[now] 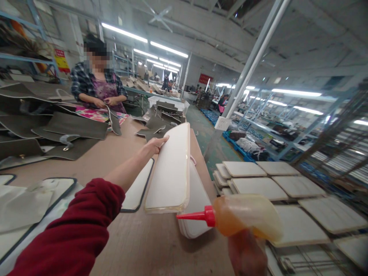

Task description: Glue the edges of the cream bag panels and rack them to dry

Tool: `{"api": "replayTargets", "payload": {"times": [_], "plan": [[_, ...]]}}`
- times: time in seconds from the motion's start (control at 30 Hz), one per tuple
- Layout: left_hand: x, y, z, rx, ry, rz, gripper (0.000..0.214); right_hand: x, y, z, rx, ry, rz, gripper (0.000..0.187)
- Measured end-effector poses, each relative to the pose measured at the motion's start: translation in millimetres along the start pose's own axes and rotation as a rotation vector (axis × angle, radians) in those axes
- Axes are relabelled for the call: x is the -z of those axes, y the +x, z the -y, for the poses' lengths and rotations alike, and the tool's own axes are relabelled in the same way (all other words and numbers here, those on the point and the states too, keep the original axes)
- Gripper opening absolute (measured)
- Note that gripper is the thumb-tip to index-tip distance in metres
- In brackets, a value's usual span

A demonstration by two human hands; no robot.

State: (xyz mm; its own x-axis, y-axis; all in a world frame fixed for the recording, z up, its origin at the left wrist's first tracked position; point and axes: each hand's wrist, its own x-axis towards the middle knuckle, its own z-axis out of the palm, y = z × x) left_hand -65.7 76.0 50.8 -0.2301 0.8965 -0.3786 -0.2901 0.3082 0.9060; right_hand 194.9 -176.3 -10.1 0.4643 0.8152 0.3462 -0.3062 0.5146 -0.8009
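My left hand [157,145] grips the far left edge of a white rounded-corner panel [169,172] and holds it tilted above the table. Yellowish glue shows along the panel's rim. In my right hand [247,253], blurred by motion, is a squeeze glue bottle [244,214] lying on its side, partly filled with amber liquid. Its red nozzle [195,216] points left, close to the panel's near right corner; whether it touches cannot be made out. Beneath the held panel lie more white panels [195,226], and a dark-edged white piece [136,191] rests to its left.
Dark grey bag pieces [74,130] are heaped on the brown table [129,237] at left. Across it a co-worker [97,84] handles a dark strip. Stacks of white panels [258,188] stand at right, near a metal post [247,69]. Dark-edged pieces [57,191] lie near left.
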Motion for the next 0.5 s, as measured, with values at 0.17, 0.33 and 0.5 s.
{"api": "replayTargets", "payload": {"times": [0.17, 0.33, 0.5], "plan": [[-2.2, 3, 8, -0.066, -0.036, -0.061, 0.034, -23, 25, 8, 0.007, 0.179, -0.192, 0.031], [-10.6, 2, 31, -0.102, -0.004, -0.017, 0.029, -25, 59, 5, 0.035, 0.218, -0.195, 0.035], [-26.1, -1, 62, -0.136, 0.069, 0.131, 0.029, -20, 87, -8, 0.132, 0.085, -0.123, 0.034]]}}
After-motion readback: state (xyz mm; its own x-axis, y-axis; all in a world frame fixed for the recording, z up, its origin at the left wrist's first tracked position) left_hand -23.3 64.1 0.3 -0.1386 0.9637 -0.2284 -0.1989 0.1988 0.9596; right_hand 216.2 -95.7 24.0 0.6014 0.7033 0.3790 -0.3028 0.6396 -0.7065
